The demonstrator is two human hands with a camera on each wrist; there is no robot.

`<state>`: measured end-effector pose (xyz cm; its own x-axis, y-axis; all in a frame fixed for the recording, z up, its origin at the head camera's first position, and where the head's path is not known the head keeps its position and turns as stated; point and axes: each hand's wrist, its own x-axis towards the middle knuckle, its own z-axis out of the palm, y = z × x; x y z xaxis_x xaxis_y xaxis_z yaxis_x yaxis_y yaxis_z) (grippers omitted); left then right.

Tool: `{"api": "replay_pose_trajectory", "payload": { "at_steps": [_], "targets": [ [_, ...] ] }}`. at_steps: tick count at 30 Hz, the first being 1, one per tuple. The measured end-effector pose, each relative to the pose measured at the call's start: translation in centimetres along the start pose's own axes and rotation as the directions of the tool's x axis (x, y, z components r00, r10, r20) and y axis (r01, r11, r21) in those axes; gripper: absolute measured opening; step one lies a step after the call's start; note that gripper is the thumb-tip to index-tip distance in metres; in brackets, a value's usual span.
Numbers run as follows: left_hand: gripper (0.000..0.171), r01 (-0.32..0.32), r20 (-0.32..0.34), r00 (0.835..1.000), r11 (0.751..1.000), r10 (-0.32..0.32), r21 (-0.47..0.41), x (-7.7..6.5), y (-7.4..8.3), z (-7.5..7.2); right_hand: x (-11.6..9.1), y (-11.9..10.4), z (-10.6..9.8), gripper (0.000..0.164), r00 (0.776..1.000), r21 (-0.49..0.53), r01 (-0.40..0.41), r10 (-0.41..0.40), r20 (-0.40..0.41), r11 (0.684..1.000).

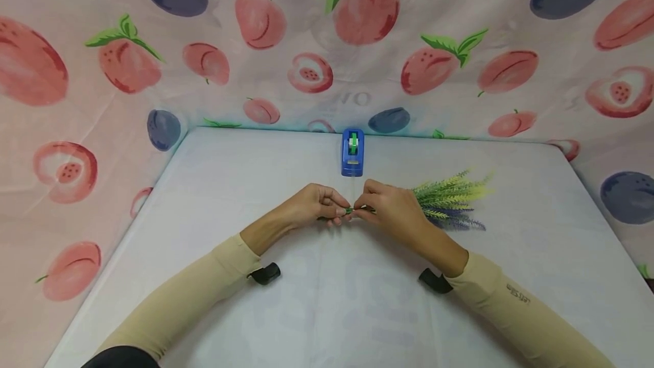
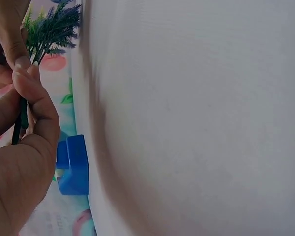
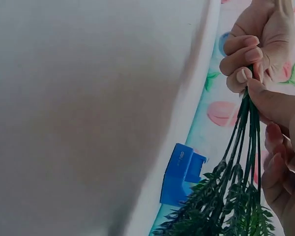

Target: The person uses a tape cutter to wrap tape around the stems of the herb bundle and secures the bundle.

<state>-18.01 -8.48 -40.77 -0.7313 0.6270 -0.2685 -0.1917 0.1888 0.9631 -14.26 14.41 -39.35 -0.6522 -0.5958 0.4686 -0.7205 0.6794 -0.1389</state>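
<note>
A bunch of artificial lavender-like flowers (image 1: 452,200), with green, yellow and purple sprigs, lies sideways with its heads to the right. My left hand (image 1: 317,206) grips the lower ends of the dark green stems (image 2: 23,115). Close against it, my right hand (image 1: 393,209) pinches the same stems with thumb and finger; the right wrist view shows the stems (image 3: 243,128) fanning out from there. A blue tape dispenser (image 1: 352,155) with a green core stands just beyond both hands. What looks like a faint clear strip of tape (image 1: 353,189) runs from it toward the fingertips.
A white cloth covers the table (image 1: 317,311). Behind it and to the sides hangs a fruit-printed curtain (image 1: 306,27). Black wrist-camera mounts (image 1: 265,273) stick out at both sleeve cuffs, just above the table.
</note>
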Motion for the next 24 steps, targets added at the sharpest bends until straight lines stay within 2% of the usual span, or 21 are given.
{"api": "replay_pose_trajectory", "payload": {
  "at_steps": [11, 17, 21, 24],
  "targets": [
    [0.015, 0.026, 0.054, 0.998, 1.000, -0.027, 0.011, 0.2, 0.2, -0.2, -0.1, 0.2, 0.5, 0.012, 0.995, -0.058, 0.089, -0.091, -0.028, 0.994],
    [0.014, 0.038, 0.057, 0.998, 0.999, -0.040, 0.026, 0.3, 0.3, -0.8, -0.6, 0.5, 0.3, 0.027, 1.000, -0.095, 0.018, -0.016, 0.018, 0.995],
    [0.017, 0.052, 0.063, 0.997, 0.998, -0.053, 0.021, 0.3, 0.2, -1.1, -0.7, 0.7, 0.1, 0.019, 0.999, -0.063, -0.010, 0.013, 0.042, 0.998],
    [0.017, 0.044, 0.060, 0.997, 0.997, -0.048, 0.067, 0.4, -0.1, -1.2, -0.8, 0.8, 0.1, 0.014, 0.998, -0.057, 0.001, 0.002, 0.059, 0.998]
  ]
}}
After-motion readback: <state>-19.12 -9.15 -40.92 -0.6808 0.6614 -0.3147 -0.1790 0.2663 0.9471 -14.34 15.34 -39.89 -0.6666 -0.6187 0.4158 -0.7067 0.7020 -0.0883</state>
